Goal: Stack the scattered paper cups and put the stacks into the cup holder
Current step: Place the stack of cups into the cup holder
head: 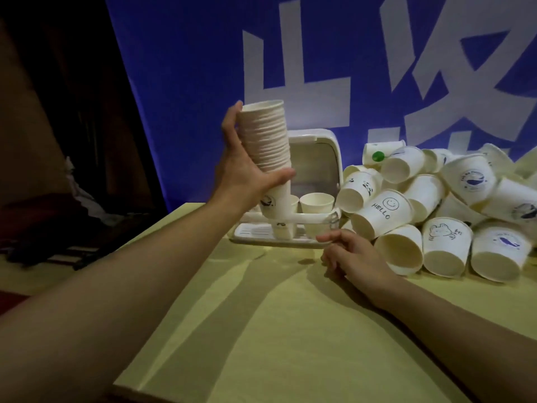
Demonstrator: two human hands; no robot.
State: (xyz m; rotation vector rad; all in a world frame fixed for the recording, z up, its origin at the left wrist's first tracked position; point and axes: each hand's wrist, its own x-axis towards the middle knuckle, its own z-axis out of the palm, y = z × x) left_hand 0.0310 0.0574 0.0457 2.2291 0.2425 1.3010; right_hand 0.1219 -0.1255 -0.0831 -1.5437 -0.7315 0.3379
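My left hand (242, 167) grips a tall stack of white paper cups (266, 135), upright and slightly tilted. The stack's bottom end sits in the left slot of the white cup holder (315, 219). A shorter cup (316, 202) stands in the holder's right slot. The holder's lid (316, 149) is raised behind. My right hand (353, 251) rests on the table with loosely curled fingers, its fingertips touching the holder's front right corner. A heap of scattered paper cups (441, 205), some printed, lies on its side to the right.
The yellow table (276, 330) stretches toward me. A blue banner with white characters (319, 68) hangs behind. Dark furniture and clutter (58, 216) fill the left, past the table's left edge.
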